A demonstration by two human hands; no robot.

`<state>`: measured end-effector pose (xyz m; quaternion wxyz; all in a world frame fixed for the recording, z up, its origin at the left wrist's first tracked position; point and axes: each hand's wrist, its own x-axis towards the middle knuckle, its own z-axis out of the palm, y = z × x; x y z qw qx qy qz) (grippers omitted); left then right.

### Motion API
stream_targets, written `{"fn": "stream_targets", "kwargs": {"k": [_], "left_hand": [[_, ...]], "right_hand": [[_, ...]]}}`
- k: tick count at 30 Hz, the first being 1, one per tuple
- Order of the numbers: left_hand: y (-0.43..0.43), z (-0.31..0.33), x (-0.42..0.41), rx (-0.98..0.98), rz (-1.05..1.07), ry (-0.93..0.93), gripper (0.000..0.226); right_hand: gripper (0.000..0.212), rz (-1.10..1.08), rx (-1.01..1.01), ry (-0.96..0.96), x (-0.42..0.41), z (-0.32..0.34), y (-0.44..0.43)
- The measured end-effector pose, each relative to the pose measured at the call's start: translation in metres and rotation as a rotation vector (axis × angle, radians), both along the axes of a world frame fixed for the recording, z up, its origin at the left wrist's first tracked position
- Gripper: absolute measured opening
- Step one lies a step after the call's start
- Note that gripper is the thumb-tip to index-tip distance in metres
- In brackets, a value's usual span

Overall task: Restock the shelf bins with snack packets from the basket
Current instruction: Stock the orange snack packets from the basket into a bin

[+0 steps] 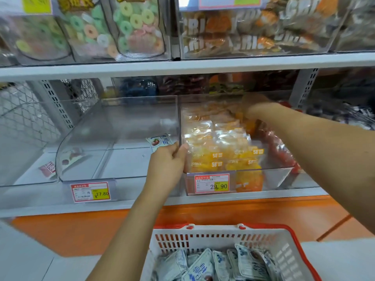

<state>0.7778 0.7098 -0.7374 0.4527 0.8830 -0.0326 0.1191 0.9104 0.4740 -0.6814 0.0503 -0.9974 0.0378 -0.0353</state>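
My left hand (168,159) grips the clear bin (280,177) wall, yellow packets (219,153) just right of my fingers (175,152); beyond, my right hand (258,110) is blurred, grip unclear.

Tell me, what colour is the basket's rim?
The basket rim is red, seen in the head view.

Our left hand (168,160) grips the left wall of the clear bin (282,176), thumb on the inner side, fingers curled outside, forearm rising from below. Our right hand (258,110) is deep in that bin, arm extended. It's blurred, grip unclear.
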Motion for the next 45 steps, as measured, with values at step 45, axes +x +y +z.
{"fn": "stream_targets", "kwargs": {"k": [45], "left_hand": [[0.031,-0.179,-0.184,0.854,-0.483,0.934,0.04]], "right_hand": [[0.029,-0.062,0.148,1.035,-0.364,-0.242,-0.027]]}}
